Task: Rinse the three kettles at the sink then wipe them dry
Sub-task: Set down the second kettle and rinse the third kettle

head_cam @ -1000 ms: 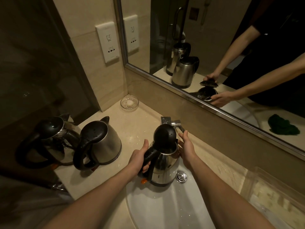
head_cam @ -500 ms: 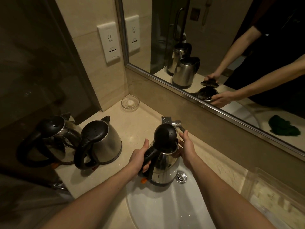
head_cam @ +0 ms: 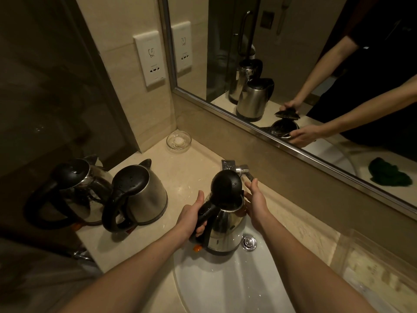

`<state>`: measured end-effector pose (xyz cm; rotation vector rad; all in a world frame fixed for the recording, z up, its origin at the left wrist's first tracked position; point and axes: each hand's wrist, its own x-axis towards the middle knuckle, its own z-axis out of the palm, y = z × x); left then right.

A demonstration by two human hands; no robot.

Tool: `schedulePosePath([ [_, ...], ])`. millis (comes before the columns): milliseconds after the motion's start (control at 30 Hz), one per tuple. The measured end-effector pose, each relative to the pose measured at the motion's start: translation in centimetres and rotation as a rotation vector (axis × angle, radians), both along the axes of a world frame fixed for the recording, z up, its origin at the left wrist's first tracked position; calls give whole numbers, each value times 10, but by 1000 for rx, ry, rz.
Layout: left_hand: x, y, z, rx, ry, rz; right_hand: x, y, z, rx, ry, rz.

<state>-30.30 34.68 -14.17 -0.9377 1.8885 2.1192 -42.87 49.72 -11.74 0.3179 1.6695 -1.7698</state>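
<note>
Left hand [head_cam: 191, 216] gripping open-lidded kettle [head_cam: 226, 231] over sink [head_cam: 225, 288], right hand [head_cam: 256, 203] beside spout

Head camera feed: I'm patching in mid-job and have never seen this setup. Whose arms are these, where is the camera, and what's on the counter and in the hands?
There is no machine: a person wears one wide-angle camera on the head, looking down at their own bare arms. The left hand grips the black handle of a shiny steel kettle with an open black lid, held over the white sink basin below the chrome tap. The right hand rests against the kettle's far side, by the rim. On the beige stone counter, to the left, stand two more steel kettles with closed black lids, and a small clear glass dish sits in the corner. The wall mirror repeats the scene and shows a dark green cloth.
</note>
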Motion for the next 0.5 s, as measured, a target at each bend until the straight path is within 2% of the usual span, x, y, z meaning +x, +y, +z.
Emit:
schedulePosePath([
  [500,0,1,0,4,1,6,0,0,1,11,5,-2],
])
